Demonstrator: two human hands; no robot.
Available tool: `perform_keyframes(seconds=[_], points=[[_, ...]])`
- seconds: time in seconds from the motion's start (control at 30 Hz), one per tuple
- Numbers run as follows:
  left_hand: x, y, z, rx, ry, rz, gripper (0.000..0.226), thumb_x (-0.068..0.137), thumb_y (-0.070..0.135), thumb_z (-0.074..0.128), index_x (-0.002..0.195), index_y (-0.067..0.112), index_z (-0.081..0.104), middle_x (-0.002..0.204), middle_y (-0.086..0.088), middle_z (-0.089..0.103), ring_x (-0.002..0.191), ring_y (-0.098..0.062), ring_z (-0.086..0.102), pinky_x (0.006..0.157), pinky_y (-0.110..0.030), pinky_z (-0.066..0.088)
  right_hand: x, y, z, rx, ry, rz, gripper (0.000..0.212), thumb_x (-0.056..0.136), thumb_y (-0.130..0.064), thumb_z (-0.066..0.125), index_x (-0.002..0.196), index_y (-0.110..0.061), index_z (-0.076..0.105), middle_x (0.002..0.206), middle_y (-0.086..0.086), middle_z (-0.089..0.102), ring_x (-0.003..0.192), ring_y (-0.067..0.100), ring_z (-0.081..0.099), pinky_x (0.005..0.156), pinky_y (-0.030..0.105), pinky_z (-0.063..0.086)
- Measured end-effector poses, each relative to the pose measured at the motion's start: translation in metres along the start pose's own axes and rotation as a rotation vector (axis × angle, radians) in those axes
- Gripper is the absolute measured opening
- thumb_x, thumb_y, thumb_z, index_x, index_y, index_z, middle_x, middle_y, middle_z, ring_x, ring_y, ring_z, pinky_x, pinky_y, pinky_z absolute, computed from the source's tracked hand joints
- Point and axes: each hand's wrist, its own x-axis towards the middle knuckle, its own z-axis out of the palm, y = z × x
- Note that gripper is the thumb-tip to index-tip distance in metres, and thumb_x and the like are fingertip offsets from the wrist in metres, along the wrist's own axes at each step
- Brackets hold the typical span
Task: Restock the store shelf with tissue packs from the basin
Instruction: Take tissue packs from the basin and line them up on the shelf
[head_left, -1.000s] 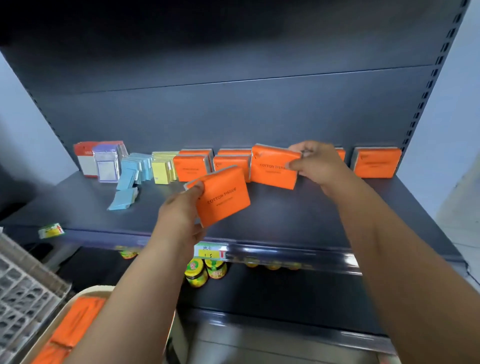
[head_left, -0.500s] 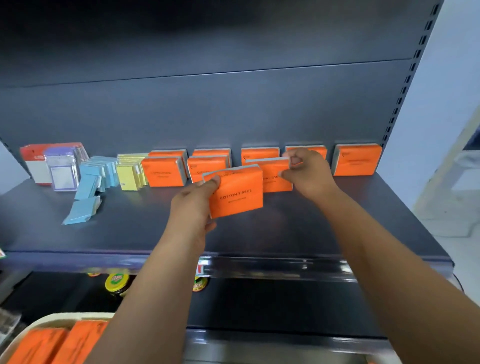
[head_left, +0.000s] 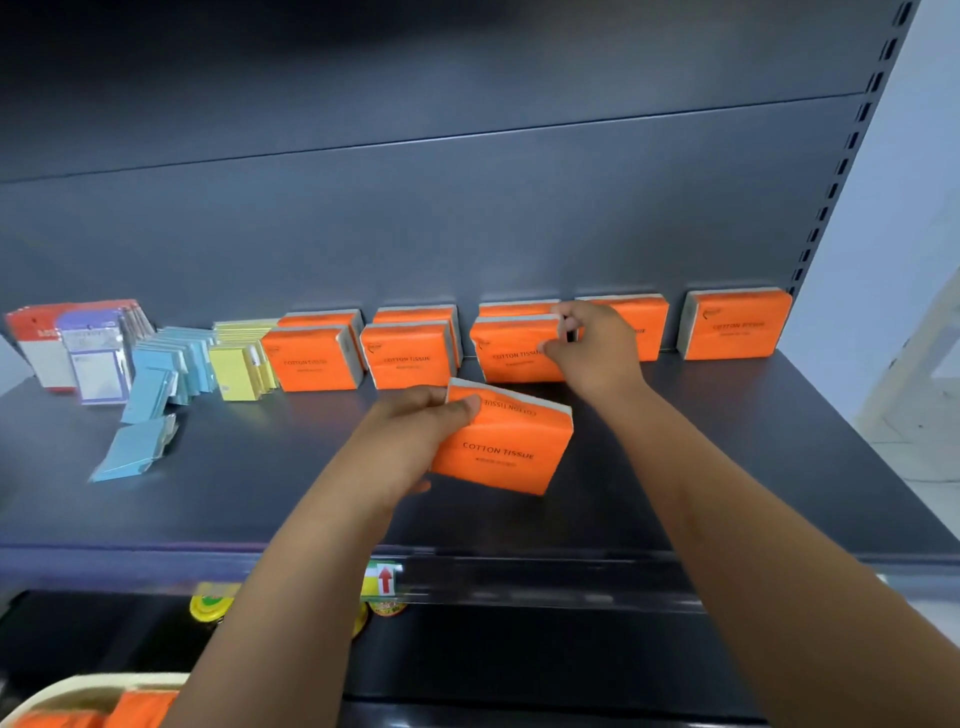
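- The left hand (head_left: 415, 441) grips an orange tissue pack (head_left: 506, 449) by its left end, thumb on top. The fingers behind the pack are hidden.
- That pack tilts over the dark shelf (head_left: 727, 441). I cannot tell whether it touches the shelf.
- The right hand (head_left: 597, 348) is curled round the right end of a standing pack (head_left: 511, 353) at the back of the shelf. It covers part of the rear pack (head_left: 641, 319) beside it.
- More orange packs stand along the back, including an end pack (head_left: 737, 325) at the far right.
- The basin (head_left: 78, 686) is cut off at the bottom-left corner, and the basin packs (head_left: 140, 706) in it are blurred.
- The yellow packets (head_left: 241, 371) and blue packets (head_left: 171, 358) carry print too small to read.
- A yellow lid (head_left: 208, 605) shows under the shelf edge.
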Motion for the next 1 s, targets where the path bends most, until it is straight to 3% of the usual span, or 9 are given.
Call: perform_keyframes(seconds=[0.17,0.3,0.5,0.67,0.73,0.77,0.83,0.9,1.0], points=[[-0.002,0.001,0.003,0.029,-0.045,-0.005,0.013,0.096,0.044,0.067,0.103,0.033,0.069,0.111,0.003,0.070,0.108,-0.026,0.065,0.091,-0.046,0.056,0.009,0.006,0.002,-0.066,0.019,-0.012,0.039,0.086,-0.010,0.076,0.124,-0.015,0.070,0.114,0.003,0.061,0.097,0.012,0.052,0.085,0.023,0.039],[-0.001,0.001,0.007,0.017,-0.067,-0.016,0.010,0.097,0.043,0.066,0.101,0.035,0.067,0.110,0.003,0.069,0.107,-0.028,0.065,0.095,-0.049,0.055,0.010,0.011,0.003,-0.102,0.026,-0.051,0.039,0.086,-0.008,0.074,0.124,-0.015,0.069,0.104,0.002,0.058,0.092,0.016,0.055,0.085,0.029,0.047],[0.006,-0.002,0.013,-0.035,-0.033,-0.025,0.009,0.095,0.043,0.068,0.096,0.035,0.066,0.107,0.007,0.067,0.106,-0.027,0.065,0.086,-0.043,0.056,0.011,0.009,0.005,-0.072,0.030,-0.016,0.030,0.083,-0.011,0.078,0.109,-0.017,0.064,0.106,0.001,0.062,0.097,0.016,0.057,0.082,0.027,0.047],[0.020,-0.004,0.014,-0.144,0.115,-0.066,0.020,0.093,0.048,0.069,0.096,0.029,0.063,0.109,0.001,0.066,0.104,-0.033,0.066,0.079,-0.041,0.058,-0.006,-0.015,-0.008,-0.043,0.087,-0.067,0.021,0.086,-0.016,0.070,0.106,-0.017,0.064,0.102,0.000,0.063,0.093,0.013,0.059,0.079,0.027,0.048],[0.026,-0.003,0.017,-0.189,0.180,-0.070,0.022,0.094,0.050,0.068,0.092,0.029,0.062,0.107,0.001,0.065,0.104,-0.033,0.066,0.078,-0.042,0.059,-0.018,-0.032,-0.019,0.052,-0.018,-0.018,0.014,0.092,-0.025,0.065,0.094,-0.011,0.068,0.089,0.003,0.069,0.085,0.017,0.064,0.077,0.030,0.049],[0.028,-0.002,0.019,-0.211,0.210,-0.066,0.022,0.094,0.050,0.067,0.091,0.029,0.062,0.104,0.001,0.064,0.104,-0.033,0.066,0.080,-0.043,0.059,-0.023,-0.040,-0.024,0.103,-0.101,0.037,0.025,0.095,-0.031,0.063,0.089,-0.006,0.068,0.084,0.009,0.069,0.079,0.021,0.067,0.073,0.032,0.049],[0.031,0.000,0.026,-0.245,0.255,-0.050,0.022,0.095,0.049,0.066,0.089,0.028,0.061,0.102,0.003,0.062,0.104,-0.031,0.064,0.083,-0.045,0.059,-0.034,-0.050,-0.036,0.175,-0.281,0.160,0.040,0.096,-0.042,0.061,0.094,-0.003,0.069,0.087,0.015,0.071,0.070,0.024,0.070,0.063,0.033,0.051],[0.032,0.001,0.034,-0.257,0.279,-0.025,0.022,0.095,0.047,0.066,0.089,0.027,0.062,0.101,0.004,0.063,0.101,-0.025,0.064,0.086,-0.046,0.059,-0.041,-0.049,-0.045,0.197,-0.395,0.206,0.036,0.093,-0.048,0.065,0.103,-0.014,0.070,0.092,0.007,0.072,0.072,0.017,0.071,0.061,0.032,0.054],[0.031,0.001,0.049,-0.287,0.270,0.007,0.029,0.093,0.050,0.069,0.100,0.023,0.063,0.104,0.002,0.065,0.100,-0.022,0.065,0.085,-0.046,0.059,-0.041,-0.037,-0.060,0.203,-0.439,0.176,0.029,0.088,-0.033,0.077,0.114,-0.025,0.067,0.098,-0.006,0.071,0.083,0.010,0.069,0.067,0.029,0.056]])
